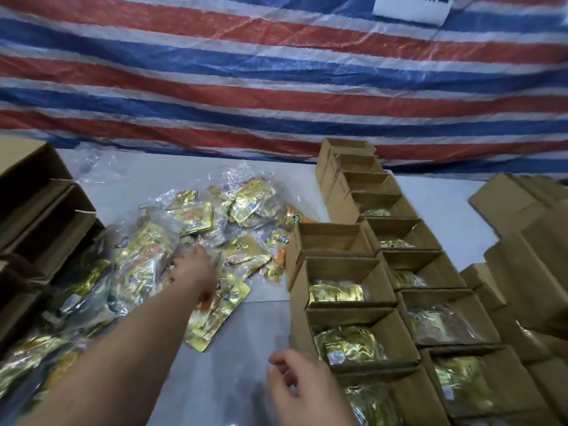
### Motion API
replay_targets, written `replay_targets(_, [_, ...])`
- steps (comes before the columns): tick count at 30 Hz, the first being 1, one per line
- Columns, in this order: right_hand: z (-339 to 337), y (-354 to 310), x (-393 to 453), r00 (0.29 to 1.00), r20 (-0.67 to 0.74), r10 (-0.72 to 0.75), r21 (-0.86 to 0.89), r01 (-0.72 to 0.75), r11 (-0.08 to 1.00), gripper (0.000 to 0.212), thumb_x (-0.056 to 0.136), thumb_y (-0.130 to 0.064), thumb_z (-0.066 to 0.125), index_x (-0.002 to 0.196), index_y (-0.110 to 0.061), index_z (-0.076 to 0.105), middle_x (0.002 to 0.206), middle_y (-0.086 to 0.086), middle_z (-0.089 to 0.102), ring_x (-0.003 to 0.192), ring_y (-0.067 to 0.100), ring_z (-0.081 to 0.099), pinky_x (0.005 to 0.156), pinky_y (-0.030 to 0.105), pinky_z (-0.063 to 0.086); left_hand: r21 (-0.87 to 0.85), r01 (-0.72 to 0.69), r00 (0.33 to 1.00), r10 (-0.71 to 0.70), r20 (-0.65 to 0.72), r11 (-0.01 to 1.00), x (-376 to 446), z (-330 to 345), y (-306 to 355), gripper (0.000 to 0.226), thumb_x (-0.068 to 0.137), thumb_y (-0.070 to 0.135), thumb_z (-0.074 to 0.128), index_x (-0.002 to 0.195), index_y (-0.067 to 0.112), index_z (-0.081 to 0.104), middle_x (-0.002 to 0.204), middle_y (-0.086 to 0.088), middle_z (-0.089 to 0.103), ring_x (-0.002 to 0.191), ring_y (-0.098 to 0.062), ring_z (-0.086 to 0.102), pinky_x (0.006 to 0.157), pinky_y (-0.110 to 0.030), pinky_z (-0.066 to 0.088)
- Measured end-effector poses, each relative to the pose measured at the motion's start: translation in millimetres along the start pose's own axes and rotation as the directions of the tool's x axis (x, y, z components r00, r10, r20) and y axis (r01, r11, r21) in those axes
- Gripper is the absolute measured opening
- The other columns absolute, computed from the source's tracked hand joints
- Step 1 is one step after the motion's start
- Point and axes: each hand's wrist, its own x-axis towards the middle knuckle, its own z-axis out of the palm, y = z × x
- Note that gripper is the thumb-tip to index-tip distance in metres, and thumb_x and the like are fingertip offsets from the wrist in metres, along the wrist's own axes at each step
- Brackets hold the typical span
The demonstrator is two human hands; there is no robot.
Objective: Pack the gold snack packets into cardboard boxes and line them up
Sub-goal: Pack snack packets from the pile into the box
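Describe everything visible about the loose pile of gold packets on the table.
The pile is a loose heap of shiny gold foil packets with orange print, many bundled in crinkled clear plastic. It sprawls over the grey table, left of the open boxes, its left edge running against flattened cartons. Packets lie flat or tilted, overlapping at random. The left hand reaches into its middle, blurred; whether it grips a packet is unclear. The right hand hovers clear of it.
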Motion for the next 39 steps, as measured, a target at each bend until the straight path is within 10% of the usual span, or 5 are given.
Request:
replay_targets(5, [-12, -12, 11, 0.998, 0.005, 0.065, 0.209, -0.064, 0.976, 0.019, 0.093, -0.031, 0.058, 0.074, -0.034, 0.060, 0.077, -0.008, 0.065, 0.073, 0.003, 0.062, 0.076, 0.018, 0.049, -0.165, -0.033, 0.995, 0.018, -0.097, 0.986, -31, -40, -9, 0.026, 0.086, 0.032, 0.067, 0.087, 0.010, 0.054, 0.077, -0.004, 0.061, 0.066, -0.017, 0.062, 0.064, -0.035, 0.060])
replay_targets(12, [-27, -68, 21, 0.988, 0.043, 0.147, 0.583, -0.144, 0.800, 0.016, 0.095, -0.045, 0.058, 0.099, -0.031, 0.064, 0.105, -0.009, 0.067, 0.094, 0.006, 0.061, 0.078, 0.022, 0.047, -0.309, -0.367, 0.900, 0.251, -0.357, 0.877, -144, -135, 1, 0.028, 0.093, 0.045, 0.052, 0.082, 0.019, 0.053, 0.075, -0.002, 0.061, 0.060, -0.015, 0.058, 0.050, -0.028, 0.044])
replay_targets(17, [-37, -121, 5, 0.989, 0.132, 0.071, 0.773, -0.147, 0.617, 0.073, 0.087, -0.068, 0.054, 0.150, -0.041, 0.027, 0.147, -0.009, 0.041, 0.133, 0.017, 0.044, 0.112, 0.043, 0.037, -0.453, -0.504, 0.846, 0.315, -0.429, 0.735, -241, -184, 13, 0.021, 0.095, 0.046, 0.051, 0.086, 0.028, 0.058, 0.069, 0.006, 0.065, 0.062, -0.008, 0.062, 0.057, -0.030, 0.050])
replay_targets(22, [-52, -144, -20, 0.997, 0.072, 0.013, 0.846, -0.068, 0.529, 0.076, 0.073, -0.071, 0.060, 0.138, -0.034, 0.043, 0.128, -0.008, 0.060, 0.115, 0.014, 0.060, 0.104, 0.043, 0.048, -0.709, -0.507, 0.860, 0.342, -0.379, 0.490, -301, -190, 27, 0.008, 0.094, 0.027, 0.059, 0.091, 0.031, 0.065, 0.081, 0.016, 0.071, 0.068, 0.001, 0.066, 0.054, -0.011, 0.047])
replay_targets(39, [-85, -119, -89, 0.988, 0.011, -0.154, 0.827, 0.077, 0.557, 0.120, 0.033, -0.083, 0.081, 0.135, -0.026, 0.053, 0.131, -0.001, 0.064, 0.117, 0.015, 0.063, 0.105, 0.033, 0.046, -0.839, -0.344, 0.938, 0.198, -0.286, 0.422, -373, -185, 68, 0.046, 0.101, 0.045, 0.022, 0.132, 0.025, 0.050, 0.132, 0.001, 0.050, 0.125, -0.015, 0.044, 0.112, -0.039, 0.031])
